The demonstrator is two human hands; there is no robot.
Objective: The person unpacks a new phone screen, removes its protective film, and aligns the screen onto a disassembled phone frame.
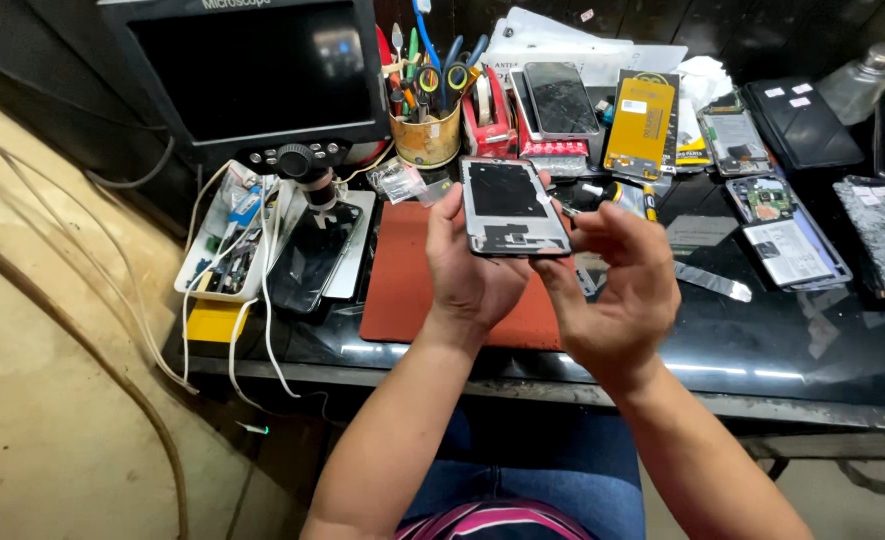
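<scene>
Nearest, I log my left hand [472, 275], its grip closed round the lower part of an opened phone frame [513, 207], held tilted above the red mat [402, 285]. My right hand [617, 285] sits just beside it, fingers curled loosely, thumb and forefinger touching the frame's right edge. Below, the black bench [762, 345]. Left of the mat, a dark phone [307, 262] lies under the microscope monitor [252, 75]. Farther back: a tool cup [427, 135], a yellow package [639, 125], and more stripped phones [787, 235] at right.
</scene>
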